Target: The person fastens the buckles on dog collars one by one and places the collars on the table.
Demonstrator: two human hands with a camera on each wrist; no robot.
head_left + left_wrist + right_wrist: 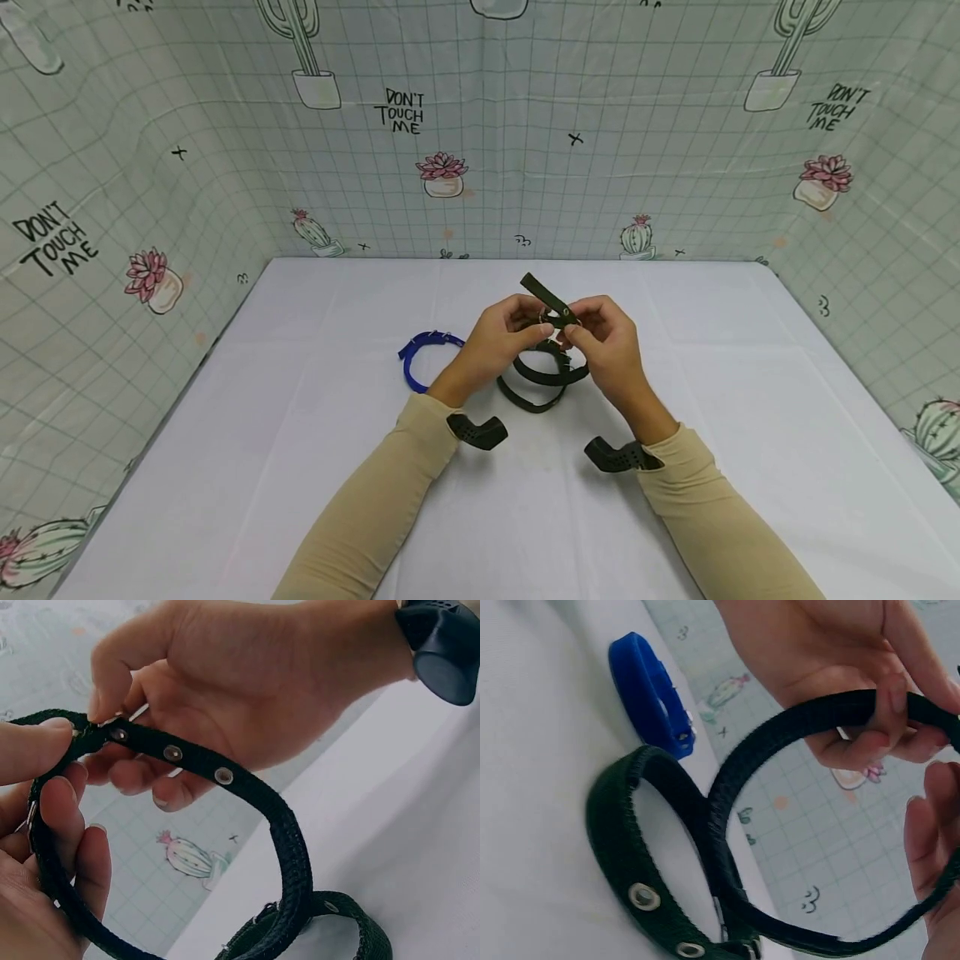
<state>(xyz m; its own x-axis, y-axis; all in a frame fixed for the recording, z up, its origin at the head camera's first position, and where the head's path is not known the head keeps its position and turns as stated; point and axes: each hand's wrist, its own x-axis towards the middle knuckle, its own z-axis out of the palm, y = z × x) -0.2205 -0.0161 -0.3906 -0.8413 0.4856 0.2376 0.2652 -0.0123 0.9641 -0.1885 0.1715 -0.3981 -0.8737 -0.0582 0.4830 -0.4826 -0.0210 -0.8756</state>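
Observation:
Both hands hold a dark green collar above the table, its strap bent into a loop with the tail sticking up. My left hand pinches it near the metal ring, thumb on top. Opposite, my right hand pinches the eyelet part of the strap between thumb and fingers. In the left wrist view, metal eyelets run along the held collar. Fingers partly hide the buckle area. Below lies a second dark green collar with eyelets, curled in a loop on the table.
A blue collar lies looped beside my left forearm, partly hidden by it. White cloth covers the table. Behind and at both sides hangs a grid-patterned curtain with cactus drawings. Each wrist wears a black camera mount.

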